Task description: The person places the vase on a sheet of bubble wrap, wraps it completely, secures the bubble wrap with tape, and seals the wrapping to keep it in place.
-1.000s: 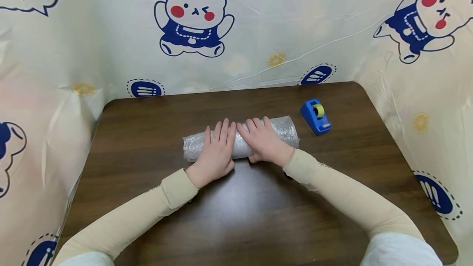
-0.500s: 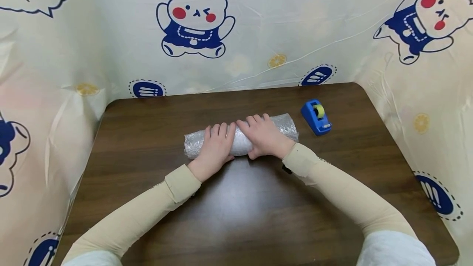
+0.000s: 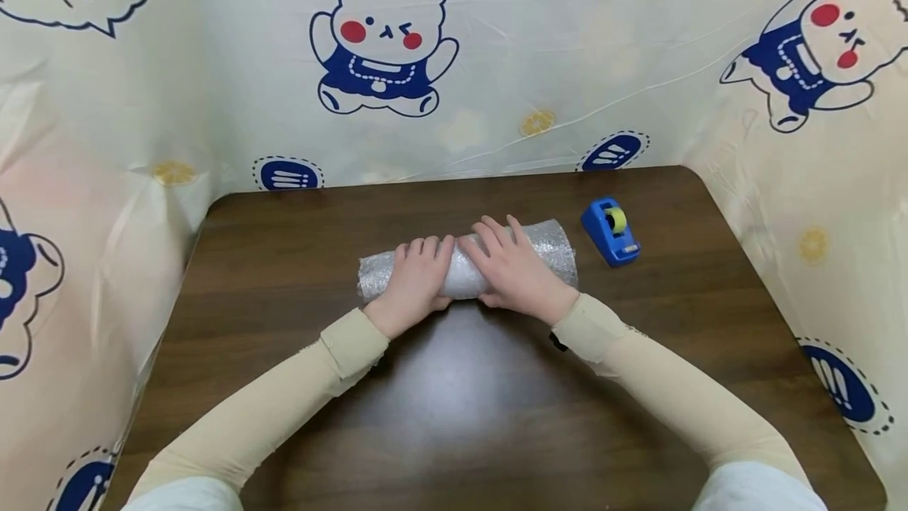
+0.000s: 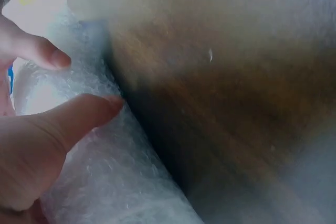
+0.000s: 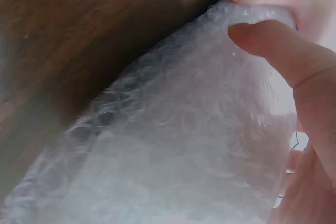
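Observation:
A roll of bubble wrap lies crosswise on the dark wooden table, in the middle of the head view. My left hand grips it left of centre, fingers bent over the top and far side. Right of centre, my right hand holds it with fingers spread over the top and thumb on the near side. Both thumbs press the clear bubbled wrap in the left wrist view. From the right wrist, the same wrap fills most of the picture. Whatever may be inside the roll is hidden.
A blue tape dispenser with yellow-green tape stands on the table, right of and beyond the roll. Pale sheeting printed with cartoon bears hangs around the back and sides of the table.
The roll has shifted slightly away and turned under my hands. My left fingers, straighter earlier, now bend further over it. My right fingers have stretched out again over the top.

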Motion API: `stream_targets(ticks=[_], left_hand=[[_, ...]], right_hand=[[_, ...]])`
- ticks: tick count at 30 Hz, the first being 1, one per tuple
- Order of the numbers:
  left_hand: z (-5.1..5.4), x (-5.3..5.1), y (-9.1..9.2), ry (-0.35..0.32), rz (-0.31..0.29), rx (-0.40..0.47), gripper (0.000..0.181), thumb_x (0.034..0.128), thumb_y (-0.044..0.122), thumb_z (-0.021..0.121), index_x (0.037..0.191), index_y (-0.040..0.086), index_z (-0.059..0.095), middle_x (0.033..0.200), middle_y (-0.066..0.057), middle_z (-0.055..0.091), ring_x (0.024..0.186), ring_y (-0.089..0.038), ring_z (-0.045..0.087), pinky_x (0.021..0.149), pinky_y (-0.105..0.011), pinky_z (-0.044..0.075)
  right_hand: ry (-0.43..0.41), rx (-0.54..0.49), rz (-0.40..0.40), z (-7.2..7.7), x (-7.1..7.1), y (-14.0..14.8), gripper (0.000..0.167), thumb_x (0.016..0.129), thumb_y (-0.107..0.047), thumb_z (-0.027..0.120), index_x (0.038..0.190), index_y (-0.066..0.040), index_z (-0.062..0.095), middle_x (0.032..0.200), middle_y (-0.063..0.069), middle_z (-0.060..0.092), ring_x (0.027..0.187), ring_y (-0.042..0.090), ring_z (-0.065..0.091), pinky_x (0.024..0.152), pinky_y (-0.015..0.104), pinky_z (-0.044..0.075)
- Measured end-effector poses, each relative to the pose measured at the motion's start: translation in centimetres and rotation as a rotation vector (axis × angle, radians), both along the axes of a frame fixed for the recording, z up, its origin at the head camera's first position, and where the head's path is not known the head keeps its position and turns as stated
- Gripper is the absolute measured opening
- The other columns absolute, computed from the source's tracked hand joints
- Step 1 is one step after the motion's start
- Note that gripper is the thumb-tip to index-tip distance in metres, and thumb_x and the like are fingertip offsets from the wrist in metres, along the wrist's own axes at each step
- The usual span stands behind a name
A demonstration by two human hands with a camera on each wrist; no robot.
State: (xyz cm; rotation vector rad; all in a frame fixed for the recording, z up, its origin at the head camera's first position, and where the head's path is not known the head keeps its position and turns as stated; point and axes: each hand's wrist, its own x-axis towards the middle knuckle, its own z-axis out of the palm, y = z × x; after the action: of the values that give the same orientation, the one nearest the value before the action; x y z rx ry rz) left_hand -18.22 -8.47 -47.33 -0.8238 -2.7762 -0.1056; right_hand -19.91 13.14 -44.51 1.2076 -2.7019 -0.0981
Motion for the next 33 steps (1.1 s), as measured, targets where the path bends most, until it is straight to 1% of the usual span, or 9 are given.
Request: stream_targets(ticks=[4, 8, 13, 17, 20, 22, 26, 29, 33], left_hand=[[0.1, -0.5, 0.2, -0.079, 0.012, 0.010, 0.103, 0.0667, 0.040, 0.098, 0.145, -0.003, 0.048, 0.127, -0.025, 0.061, 0.112, -0.044, 0.060, 0.090, -0.060, 0.050], [0.1, -0.5, 0.3, -0.108, 0.021, 0.023, 0.104, 0.0650, 0.040, 0.098, 0.144, -0.003, 0.047, 0.125, -0.024, 0.062, 0.107, -0.045, 0.061, 0.087, -0.059, 0.051], [0.1, -0.2, 0.3, -0.099, 0.032, 0.026, 0.101, 0.0635, 0.039, 0.098, 0.142, -0.001, 0.049, 0.121, -0.022, 0.063, 0.103, -0.044, 0.063, 0.085, -0.058, 0.051], [-0.1, 0.0, 0.2, -0.061, 0.016, 0.019, 0.100, 0.0633, 0.040, 0.098, 0.141, 0.000, 0.049, 0.118, -0.020, 0.063, 0.099, -0.043, 0.063, 0.082, -0.056, 0.052], [-0.2, 0.2, 0.1, -0.037, 0.009, 0.026, 0.099, 0.0619, 0.040, 0.098, 0.139, 0.000, 0.049, 0.115, -0.019, 0.064, 0.095, -0.042, 0.063, 0.078, -0.054, 0.052], [-0.1, 0.4, -0.1, -0.046, 0.003, 0.027, 0.100, 0.0610, 0.040, 0.098, 0.138, 0.000, 0.049, 0.115, -0.019, 0.063, 0.094, -0.041, 0.064, 0.077, -0.054, 0.052], [0.7, 1.0, -0.3, -0.138, -0.015, -0.006, 0.100, 0.0633, 0.042, 0.096, 0.141, 0.000, 0.048, 0.118, -0.020, 0.063, 0.095, -0.041, 0.064, 0.076, -0.053, 0.052], [1.5, 1.5, -0.4, -0.225, -0.037, -0.027, 0.099, 0.0654, 0.043, 0.093, 0.141, -0.001, 0.048, 0.119, -0.021, 0.064, 0.095, -0.041, 0.065, 0.076, -0.052, 0.054], [2.1, 1.7, -0.4, -0.319, -0.054, -0.032, 0.095, 0.0655, 0.045, 0.092, 0.138, 0.000, 0.049, 0.117, -0.019, 0.064, 0.095, -0.039, 0.066, 0.075, -0.051, 0.056]], right_hand=[[0.007, 0.018, -0.012, 0.0, 0.7, 0.4, 0.104, 0.076, -0.053, 0.090, 0.156, -0.006, 0.041, 0.154, 0.024, 0.044, 0.147, 0.043, 0.037, 0.117, 0.067, 0.028], [0.003, 0.057, -0.057, -0.2, 1.6, 0.2, 0.111, 0.076, -0.056, 0.089, 0.158, -0.004, 0.037, 0.157, 0.026, 0.042, 0.147, 0.043, 0.038, 0.117, 0.067, 0.029], [-0.017, 0.070, -0.103, -0.3, 2.3, 0.0, 0.116, 0.075, -0.057, 0.089, 0.161, -0.004, 0.032, 0.159, 0.029, 0.038, 0.148, 0.045, 0.036, 0.116, 0.069, 0.028], [0.009, 0.077, -0.126, -0.4, 2.0, 0.4, 0.122, 0.070, -0.060, 0.091, 0.164, -0.011, 0.029, 0.158, 0.028, 0.039, 0.146, 0.046, 0.037, 0.116, 0.070, 0.028], [0.050, 0.071, -0.116, -0.7, 1.4, 0.6, 0.121, 0.069, -0.061, 0.092, 0.163, -0.014, 0.032, 0.149, 0.027, 0.046, 0.138, 0.046, 0.045, 0.112, 0.067, 0.036], [0.068, 0.058, -0.098, -0.8, 1.1, 0.7, 0.117, 0.069, -0.061, 0.091, 0.160, -0.013, 0.037, 0.141, 0.026, 0.052, 0.129, 0.045, 0.051, 0.105, 0.063, 0.043], [0.032, 0.048, -0.056, -0.4, 1.2, 0.6, 0.106, 0.068, -0.059, 0.089, 0.152, -0.011, 0.047, 0.129, 0.021, 0.059, 0.115, 0.041, 0.057, 0.093, 0.057, 0.049], [-0.049, 0.057, -0.036, 0.5, 1.5, 0.6, 0.101, 0.068, -0.058, 0.087, 0.149, -0.010, 0.050, 0.126, 0.018, 0.061, 0.111, 0.041, 0.059, 0.092, 0.056, 0.049], [-0.162, 0.078, -0.031, 1.5, 1.8, 0.5, 0.100, 0.069, -0.057, 0.087, 0.148, -0.009, 0.051, 0.126, 0.017, 0.063, 0.111, 0.040, 0.060, 0.094, 0.055, 0.049]])
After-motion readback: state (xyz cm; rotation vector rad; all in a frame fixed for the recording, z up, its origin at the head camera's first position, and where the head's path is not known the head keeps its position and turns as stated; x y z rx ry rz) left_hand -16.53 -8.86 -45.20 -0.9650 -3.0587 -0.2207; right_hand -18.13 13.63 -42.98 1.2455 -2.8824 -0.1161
